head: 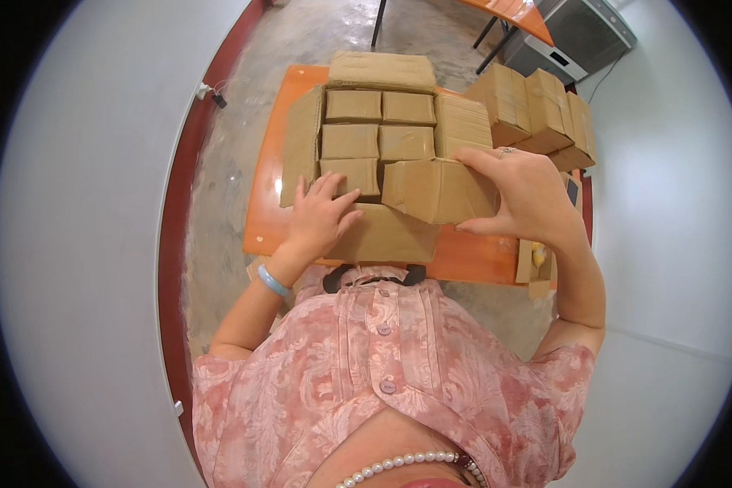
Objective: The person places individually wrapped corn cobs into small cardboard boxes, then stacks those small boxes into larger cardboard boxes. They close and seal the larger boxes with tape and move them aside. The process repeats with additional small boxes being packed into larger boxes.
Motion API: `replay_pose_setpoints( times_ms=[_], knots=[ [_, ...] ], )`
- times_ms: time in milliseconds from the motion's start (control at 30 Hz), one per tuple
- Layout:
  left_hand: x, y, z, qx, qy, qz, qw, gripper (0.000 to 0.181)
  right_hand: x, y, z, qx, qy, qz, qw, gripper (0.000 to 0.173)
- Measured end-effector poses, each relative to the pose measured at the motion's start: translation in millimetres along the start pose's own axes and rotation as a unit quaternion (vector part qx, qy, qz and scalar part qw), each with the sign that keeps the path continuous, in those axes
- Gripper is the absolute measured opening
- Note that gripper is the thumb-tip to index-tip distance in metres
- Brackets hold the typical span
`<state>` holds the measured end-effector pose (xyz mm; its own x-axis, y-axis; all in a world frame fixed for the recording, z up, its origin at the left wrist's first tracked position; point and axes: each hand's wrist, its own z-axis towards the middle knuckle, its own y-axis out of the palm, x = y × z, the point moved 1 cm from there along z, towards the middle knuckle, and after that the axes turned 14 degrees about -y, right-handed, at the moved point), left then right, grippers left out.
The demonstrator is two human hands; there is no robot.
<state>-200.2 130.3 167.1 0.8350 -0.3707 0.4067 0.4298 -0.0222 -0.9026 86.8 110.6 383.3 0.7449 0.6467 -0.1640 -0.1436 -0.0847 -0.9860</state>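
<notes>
A large cardboard carton (302,146) stands with its flaps spread on an orange table (262,213). Several small cardboard boxes (349,141) fill it in two columns. My right hand (512,195) grips another small cardboard box (439,190) by its right end, tilted over the carton's near right corner. Fingers of my left hand (326,207) rest on the near left small box (357,174), fingers apart, beside the near flap (384,235). The underside of the held box is hidden.
Taped cardboard boxes (549,110) stand at the table's back right. A small open carton (524,262) with something yellow lies at the near right. Behind are a second orange table (518,15) and a grey appliance (585,36). A white wall (91,232) runs along the left.
</notes>
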Motion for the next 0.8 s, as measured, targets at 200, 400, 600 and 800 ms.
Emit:
replay_pose_setpoints(
  times_ms=[200,400,600,800],
  knots=[
    [-3,0,7,-0.016,0.006,-0.046,0.999,0.026,25,54,24,-0.028,-0.007,0.007,1.0,0.072],
    [-4,9,7,-0.001,-0.002,-0.081,0.997,0.023,52,142,40,-0.075,0.039,0.019,0.996,0.069],
    [-33,19,-10,0.11,-0.121,-0.279,0.946,0.018,84,160,38,-0.01,0.144,0.15,0.978,0.051],
    [-96,57,-50,0.045,-0.346,-0.385,0.854,0.031,181,160,27,0.221,0.194,-0.02,0.956,0.055]
  ],
)
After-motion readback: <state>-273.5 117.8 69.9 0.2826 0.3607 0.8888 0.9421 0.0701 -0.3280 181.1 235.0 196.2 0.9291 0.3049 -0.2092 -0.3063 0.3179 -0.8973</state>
